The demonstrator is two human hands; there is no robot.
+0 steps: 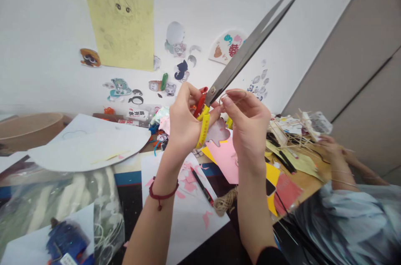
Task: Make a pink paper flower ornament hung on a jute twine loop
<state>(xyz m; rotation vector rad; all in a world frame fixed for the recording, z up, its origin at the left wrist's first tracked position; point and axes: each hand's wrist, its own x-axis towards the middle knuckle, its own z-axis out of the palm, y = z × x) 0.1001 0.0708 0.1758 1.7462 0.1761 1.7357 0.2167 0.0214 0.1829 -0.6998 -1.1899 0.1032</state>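
Observation:
My left hand is wrapped round the red and yellow handles of a pair of scissors. The long blades point up and to the right, slightly parted. My right hand is closed in a pinch on a thin loop of brown twine, close beside the left fingertips. Just below the fingers shows a grey cutout with a dark outline; whether a hand touches it I cannot tell. Under my hands a ball of twine lies by a white sheet with pink paper scraps.
A pen lies on the white sheet. Pink paper and a red sheet are to the right. At the left are a round board and a plastic bag. A co-worker's hands are at the far right, near stick pieces.

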